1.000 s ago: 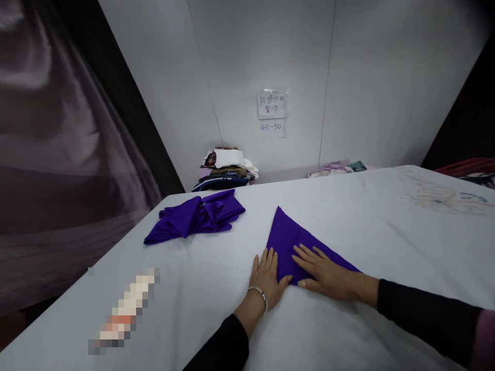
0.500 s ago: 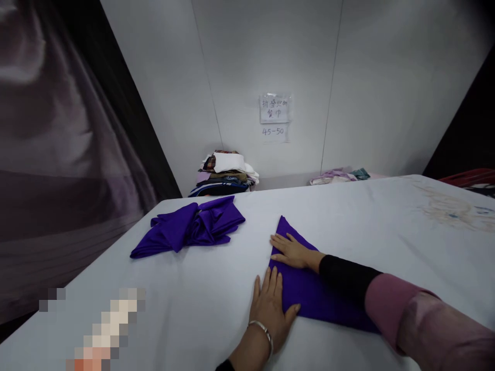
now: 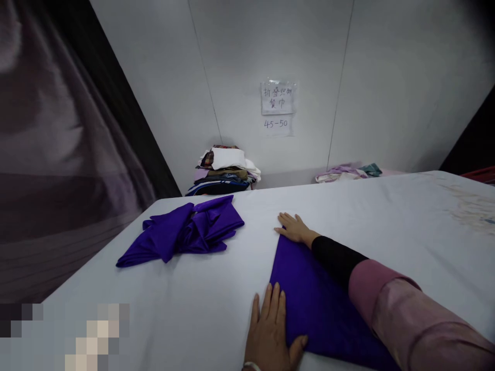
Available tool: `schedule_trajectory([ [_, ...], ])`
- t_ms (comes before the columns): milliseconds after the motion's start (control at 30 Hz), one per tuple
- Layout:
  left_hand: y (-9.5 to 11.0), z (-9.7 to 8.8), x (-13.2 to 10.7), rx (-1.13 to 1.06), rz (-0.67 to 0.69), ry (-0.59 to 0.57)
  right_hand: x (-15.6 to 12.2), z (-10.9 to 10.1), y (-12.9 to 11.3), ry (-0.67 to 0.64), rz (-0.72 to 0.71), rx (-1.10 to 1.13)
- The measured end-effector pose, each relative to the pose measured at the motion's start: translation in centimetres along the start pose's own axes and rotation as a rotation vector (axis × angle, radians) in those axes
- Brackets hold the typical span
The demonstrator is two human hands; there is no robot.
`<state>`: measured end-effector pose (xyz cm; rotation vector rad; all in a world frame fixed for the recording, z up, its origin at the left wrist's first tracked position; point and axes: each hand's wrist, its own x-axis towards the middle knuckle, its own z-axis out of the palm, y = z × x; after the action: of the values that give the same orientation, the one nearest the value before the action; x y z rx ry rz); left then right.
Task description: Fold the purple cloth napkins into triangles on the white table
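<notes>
A view from the person's head is looking down over a wide table draped in a white sheet (image 3: 367, 216). A shiny purple cloth folded into a flat triangle (image 3: 309, 293) is lying on the near middle of the table, its narrow tip pointing away from the person.

The left hand (image 3: 270, 335) is resting palm down at the near left corner of the triangle, fingers loosely together and stretched out along its left edge, the thumb spread onto the purple fabric. The right hand (image 3: 294, 230) is reaching forward to the far tip, lying flat with the fingers slightly apart and pressing on the point; neither hand is gripping anything. The right arm, in a black sleeve under a pink one, is crossing over the cloth.

To the left, well apart from the triangle, a second purple cloth, loosely bunched (image 3: 181, 232), is sitting on the sheet. Beyond the far edge, a stack of folded mixed-colour clothes (image 3: 226, 167) and a small heap of pastel fabric (image 3: 348, 172) are lying against a pale wall, where a handwritten paper notice (image 3: 278, 98) is hanging. A grey-mauve curtain (image 3: 58, 154) is filling the left side.
</notes>
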<state>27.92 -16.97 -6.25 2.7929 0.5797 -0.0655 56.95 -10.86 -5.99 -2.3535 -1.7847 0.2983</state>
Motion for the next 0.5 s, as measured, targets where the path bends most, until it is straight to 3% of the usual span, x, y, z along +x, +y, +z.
schedule_trajectory([
  [167,-0.8,0.8,0.1,0.022,0.040,0.036,1.7,-1.4,1.3,0.012,0.119,0.027],
  [300,-1.0,1.0,0.1,0.026,0.041,0.038,0.7,-2.9,-0.2,0.036,0.133,0.057],
  [433,-1.0,1.1,0.1,0.016,0.049,0.051,-4.3,-1.5,-4.3,0.004,-0.133,0.059],
  [500,-1.0,1.2,0.1,0.013,0.050,0.052,-6.9,-0.1,-5.9,-0.056,-0.367,0.086],
])
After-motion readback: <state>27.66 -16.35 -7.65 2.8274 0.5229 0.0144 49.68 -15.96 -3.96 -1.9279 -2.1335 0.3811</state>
